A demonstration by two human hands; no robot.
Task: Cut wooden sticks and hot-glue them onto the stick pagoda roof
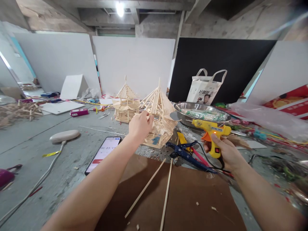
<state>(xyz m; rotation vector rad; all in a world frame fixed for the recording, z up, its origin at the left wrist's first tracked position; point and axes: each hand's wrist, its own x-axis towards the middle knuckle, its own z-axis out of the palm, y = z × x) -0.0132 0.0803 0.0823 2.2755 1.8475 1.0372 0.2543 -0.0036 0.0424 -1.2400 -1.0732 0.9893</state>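
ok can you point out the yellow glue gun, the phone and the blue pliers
Yellow glue gun (209, 126): head view, on the side of its body.
Phone (103, 153): head view, on its lit screen.
Blue pliers (187, 155): head view, on a handle near the pivot.

Shows bare from fingers to forearms. Ends in a bare left hand (139, 126), rounded across the back, and a bare right hand (229, 152). Just behind the grip, narrows to a smooth left wrist (130, 141) and right wrist (240, 168); farther back, widens evenly into a long left forearm (103, 171) and right forearm (262, 192).
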